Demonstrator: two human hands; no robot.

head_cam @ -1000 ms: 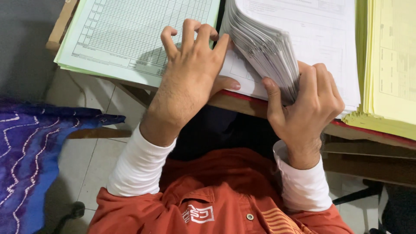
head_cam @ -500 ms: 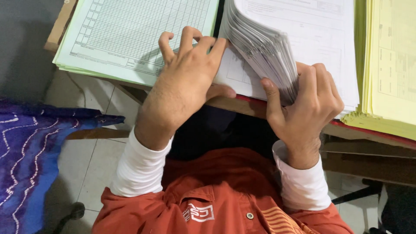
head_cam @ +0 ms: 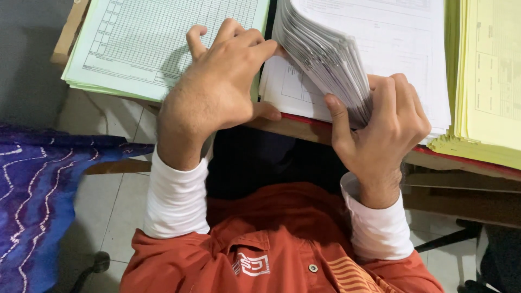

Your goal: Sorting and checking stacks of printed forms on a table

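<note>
A thick stack of white printed sheets lies on a wooden desk edge. My right hand grips the stack's near corner and bends the sheets up in a fan. My left hand rests with curled fingers between the stack and a pile of pale green gridded forms; its fingertips touch the lifted sheets' left edge and its thumb lies on the bottom sheet. I wear white sleeves under an orange shirt.
A pile of yellow forms lies at the right on the desk. A blue patterned cloth hangs at the lower left over a tiled floor. A chair base shows at the lower right.
My left hand has slid slightly right and curled its fingers toward the lifted white sheets. My right hand keeps its grip on the fanned corner.
</note>
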